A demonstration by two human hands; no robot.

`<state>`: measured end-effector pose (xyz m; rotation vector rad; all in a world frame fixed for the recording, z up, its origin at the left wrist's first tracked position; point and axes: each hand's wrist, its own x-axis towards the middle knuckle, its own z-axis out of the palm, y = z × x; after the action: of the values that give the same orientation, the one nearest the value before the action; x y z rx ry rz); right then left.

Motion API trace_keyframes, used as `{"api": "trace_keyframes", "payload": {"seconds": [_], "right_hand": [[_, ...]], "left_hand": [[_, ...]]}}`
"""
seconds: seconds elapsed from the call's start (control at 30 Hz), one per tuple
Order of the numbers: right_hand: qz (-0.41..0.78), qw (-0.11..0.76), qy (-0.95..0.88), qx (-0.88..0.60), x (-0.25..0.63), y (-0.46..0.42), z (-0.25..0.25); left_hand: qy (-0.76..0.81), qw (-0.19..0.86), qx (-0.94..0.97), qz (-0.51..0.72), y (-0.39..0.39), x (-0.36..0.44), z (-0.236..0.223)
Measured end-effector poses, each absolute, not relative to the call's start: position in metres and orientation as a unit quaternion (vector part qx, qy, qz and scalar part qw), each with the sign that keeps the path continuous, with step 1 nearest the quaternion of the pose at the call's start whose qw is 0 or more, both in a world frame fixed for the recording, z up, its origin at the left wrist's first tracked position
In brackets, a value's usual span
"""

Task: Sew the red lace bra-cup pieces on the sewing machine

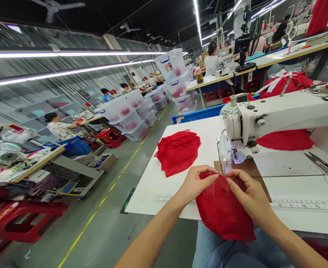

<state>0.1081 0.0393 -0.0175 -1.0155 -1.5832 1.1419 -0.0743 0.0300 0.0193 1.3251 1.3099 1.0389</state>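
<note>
A piece of thin red fabric (222, 212) hangs from my two hands over the table's front edge, its lower end above my lap. My left hand (199, 184) pinches its top edge between thumb and fingers. Close beside it, my right hand (246, 193) pinches the same edge. Both hands are just in front of the needle area of a white sewing machine (278, 115). To the left on the white tabletop lies a crumpled pile of red fabric (177, 150). Another red piece (286, 140) lies behind the machine's arm.
Dark scissors (324, 165) rest at the table's right. A printed ruler scale (314, 206) runs along the front edge. Stacked clear plastic bins (177, 82) stand beyond the table. A red stool (24, 219) is at lower left. Co-workers sit at other tables, one person (60, 126) at left.
</note>
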Motion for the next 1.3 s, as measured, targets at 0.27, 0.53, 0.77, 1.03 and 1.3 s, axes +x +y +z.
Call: {"api": "trace_keyframes", "payload": {"seconds": [0.27, 0.53, 0.77, 1.03, 1.3], "right_hand": [[0.447, 0.446, -0.655, -0.415, 0.103, 0.039, -0.018], [0.440, 0.434, -0.658, -0.429, 0.117, 0.043, -0.017], [0.452, 0.375, -0.671, -0.452, 0.146, 0.046, -0.036], [0.219, 0.270, -0.787, -0.510, 0.170, 0.032, -0.047], [-0.005, 0.287, -0.892, -0.351, 0.184, 0.053, -0.035]], "left_hand": [[0.538, 0.507, 0.491, 0.461, 0.027, -0.071, 0.014], [0.560, 0.513, 0.577, 0.301, 0.035, -0.102, 0.012], [0.539, 0.504, 0.634, 0.232, 0.070, -0.104, 0.008], [0.565, 0.194, 0.779, 0.189, 0.143, -0.074, 0.006], [0.514, 0.133, 0.829, 0.178, 0.087, -0.053, -0.019]]}}
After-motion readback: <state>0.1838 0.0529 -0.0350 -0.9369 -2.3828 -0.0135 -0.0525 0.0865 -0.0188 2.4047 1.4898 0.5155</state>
